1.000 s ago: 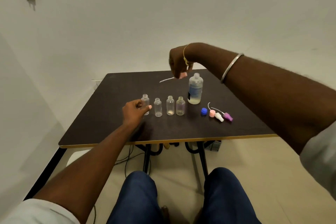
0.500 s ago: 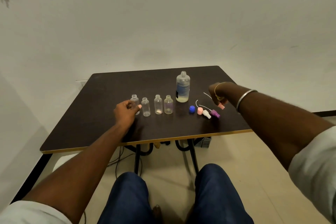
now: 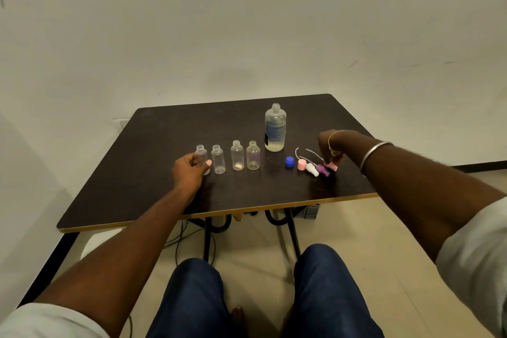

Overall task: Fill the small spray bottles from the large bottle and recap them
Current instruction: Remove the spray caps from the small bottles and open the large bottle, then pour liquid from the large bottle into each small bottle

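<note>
The label on your large bottle (image 3: 275,127) has blue print and a dark block at its lower left, all too blurred to read. The bottle is clear plastic, round-shouldered and uncapped. It stands upright toward the far right of the table (image 3: 153,151), with pale liquid showing at its base. To its left stand four small bottles in a row, all clear, cylindrical and open-necked. Your left hand (image 3: 189,173) wraps its curled fingers and thumb round the leftmost bottle (image 3: 201,151). The second bottle (image 3: 218,159) stands just beside it, and the third bottle (image 3: 237,155) and fourth bottle (image 3: 253,155) stand apart from your hand. Right of them lie a blue cap (image 3: 289,161), a pink top (image 3: 301,164), a white top (image 3: 312,169) and a purple top (image 3: 323,170), close together, with thin pale tubes curving behind them. Your right hand (image 3: 330,145), fingers curled downward, pinches a pink spray top (image 3: 333,166) at the end of that line, and the top seems to rest on the tabletop. The tabletop is dark and matte, with rounded corners and a pale edge band. There is bare surface both in front of the row and behind it.
</note>
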